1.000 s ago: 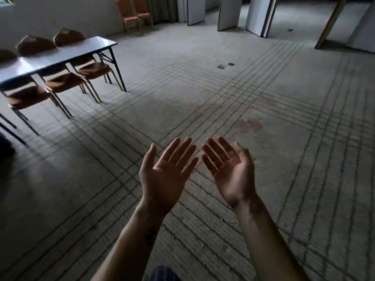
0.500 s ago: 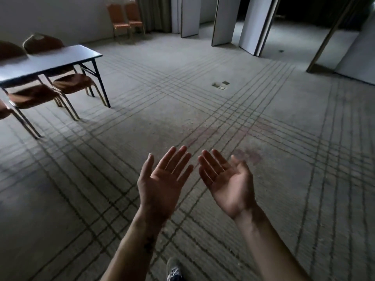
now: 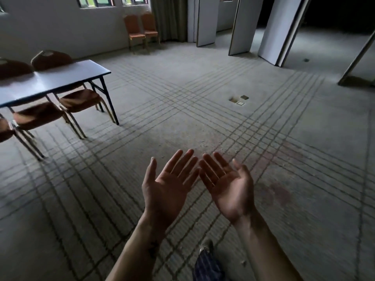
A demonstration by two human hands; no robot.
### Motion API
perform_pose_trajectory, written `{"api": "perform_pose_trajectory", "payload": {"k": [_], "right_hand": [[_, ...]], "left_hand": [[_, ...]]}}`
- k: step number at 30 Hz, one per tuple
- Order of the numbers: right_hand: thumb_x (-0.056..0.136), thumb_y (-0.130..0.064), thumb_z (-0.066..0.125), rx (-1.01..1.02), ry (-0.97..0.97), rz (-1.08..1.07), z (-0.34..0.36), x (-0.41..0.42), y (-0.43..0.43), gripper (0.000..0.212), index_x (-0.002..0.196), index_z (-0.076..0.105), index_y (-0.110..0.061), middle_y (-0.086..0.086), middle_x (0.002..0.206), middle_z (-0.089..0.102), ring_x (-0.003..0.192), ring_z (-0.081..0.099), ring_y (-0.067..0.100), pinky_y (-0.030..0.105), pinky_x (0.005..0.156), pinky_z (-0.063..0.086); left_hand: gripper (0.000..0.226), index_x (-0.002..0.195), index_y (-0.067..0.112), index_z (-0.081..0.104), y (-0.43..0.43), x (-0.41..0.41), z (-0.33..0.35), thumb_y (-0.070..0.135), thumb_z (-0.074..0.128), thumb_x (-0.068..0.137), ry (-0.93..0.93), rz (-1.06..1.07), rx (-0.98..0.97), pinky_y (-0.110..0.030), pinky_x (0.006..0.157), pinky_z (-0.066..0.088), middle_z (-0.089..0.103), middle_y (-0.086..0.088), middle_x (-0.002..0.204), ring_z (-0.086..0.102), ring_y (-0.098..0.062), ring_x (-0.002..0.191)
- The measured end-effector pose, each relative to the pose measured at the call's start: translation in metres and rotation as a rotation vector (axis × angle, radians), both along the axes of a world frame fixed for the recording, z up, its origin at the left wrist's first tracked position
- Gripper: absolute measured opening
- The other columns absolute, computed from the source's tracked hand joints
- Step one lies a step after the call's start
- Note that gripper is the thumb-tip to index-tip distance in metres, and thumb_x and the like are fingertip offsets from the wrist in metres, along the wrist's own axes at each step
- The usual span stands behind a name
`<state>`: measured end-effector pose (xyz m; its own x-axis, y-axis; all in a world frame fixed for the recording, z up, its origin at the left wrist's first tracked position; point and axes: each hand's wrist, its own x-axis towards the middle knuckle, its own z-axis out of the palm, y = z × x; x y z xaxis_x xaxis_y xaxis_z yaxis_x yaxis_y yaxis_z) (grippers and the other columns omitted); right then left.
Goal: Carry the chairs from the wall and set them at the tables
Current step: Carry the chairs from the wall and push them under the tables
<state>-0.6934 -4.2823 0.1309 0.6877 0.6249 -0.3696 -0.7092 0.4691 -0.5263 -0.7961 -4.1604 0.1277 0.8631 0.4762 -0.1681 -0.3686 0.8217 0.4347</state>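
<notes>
Two orange chairs stand side by side against the far wall, the left chair (image 3: 135, 31) and the right chair (image 3: 149, 27), near a curtain. A long grey folding table (image 3: 60, 80) is at the left with brown-seated chairs tucked at it, the nearest chair (image 3: 81, 100) by the table's end. My left hand (image 3: 168, 187) and my right hand (image 3: 227, 187) are held out in front of me, palms up, fingers straight, side by side. Both hold nothing and are far from any chair.
Grey carpet with crossing line bands covers the floor. A small floor box (image 3: 239, 99) lies open in the middle. White folding partition panels (image 3: 278, 29) stand at the back right, with a dark room beyond. My striped trouser leg and shoe (image 3: 207, 260) show at the bottom.
The view has moved forward and tilted up: the table slid left, the two wall chairs and windows came further into view. My hands stay palms up and empty.
</notes>
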Motion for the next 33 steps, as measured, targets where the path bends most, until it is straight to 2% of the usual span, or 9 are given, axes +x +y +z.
{"api": "perform_pose_trajectory", "payload": {"k": [6, 10, 14, 20, 26, 33], "right_hand": [[0.105, -0.042, 0.035, 0.039, -0.015, 0.082, 0.005, 0.144, 0.104, 0.053, 0.134, 0.059, -0.005, 0.021, 0.131, 0.067, 0.120, 0.067, 0.035, 0.046, 0.106, 0.045], [0.105, -0.041, 0.035, 0.048, 0.002, 0.101, 0.018, 0.219, 0.158, 0.052, 0.135, 0.059, -0.005, 0.021, 0.131, 0.067, 0.116, 0.069, 0.034, 0.047, 0.104, 0.046], [0.105, -0.042, 0.036, 0.041, 0.033, 0.143, 0.010, 0.295, 0.221, 0.053, 0.139, 0.057, -0.007, 0.020, 0.134, 0.066, 0.120, 0.067, 0.034, 0.047, 0.104, 0.047], [0.104, -0.042, 0.036, -0.025, 0.033, 0.145, -0.011, 0.399, 0.344, 0.053, 0.142, 0.054, -0.009, 0.020, 0.133, 0.066, 0.121, 0.066, 0.034, 0.049, 0.103, 0.047], [0.103, -0.043, 0.038, -0.010, -0.056, 0.153, 0.030, 0.517, 0.496, 0.055, 0.138, 0.057, -0.006, 0.022, 0.132, 0.066, 0.116, 0.069, 0.035, 0.050, 0.113, 0.041], [0.103, -0.042, 0.039, 0.021, -0.035, 0.121, 0.041, 0.622, 0.620, 0.055, 0.141, 0.054, -0.006, 0.022, 0.135, 0.065, 0.123, 0.065, 0.036, 0.049, 0.109, 0.043]], "left_hand": [[0.074, 0.146, 0.001, 0.049, 0.094, 0.138, 0.011, 0.058, 0.039, 0.101, -0.001, 0.029, 0.063, -0.053, 0.124, 0.025, 0.058, -0.023, 0.145, 0.055, -0.039, 0.136], [0.074, 0.149, 0.001, 0.047, 0.143, 0.202, 0.020, 0.058, 0.037, 0.102, -0.006, 0.089, 0.050, -0.057, 0.122, 0.027, 0.056, -0.023, 0.147, 0.053, -0.040, 0.138], [0.075, 0.148, 0.001, 0.047, 0.204, 0.269, 0.014, 0.059, 0.035, 0.102, 0.021, 0.127, 0.062, -0.057, 0.123, 0.026, 0.057, -0.023, 0.146, 0.054, -0.040, 0.136], [0.078, 0.149, 0.002, 0.046, 0.327, 0.373, -0.010, 0.062, 0.035, 0.101, 0.032, 0.140, 0.041, -0.057, 0.122, 0.027, 0.054, -0.023, 0.149, 0.052, -0.041, 0.139], [0.082, 0.150, 0.002, 0.046, 0.479, 0.498, 0.012, 0.065, 0.032, 0.100, -0.040, 0.121, 0.064, -0.057, 0.123, 0.025, 0.055, -0.023, 0.148, 0.053, -0.040, 0.138], [0.084, 0.152, 0.003, 0.044, 0.610, 0.598, 0.031, 0.068, 0.031, 0.101, -0.067, 0.070, 0.108, -0.058, 0.123, 0.024, 0.051, -0.023, 0.152, 0.049, -0.041, 0.141]]}}
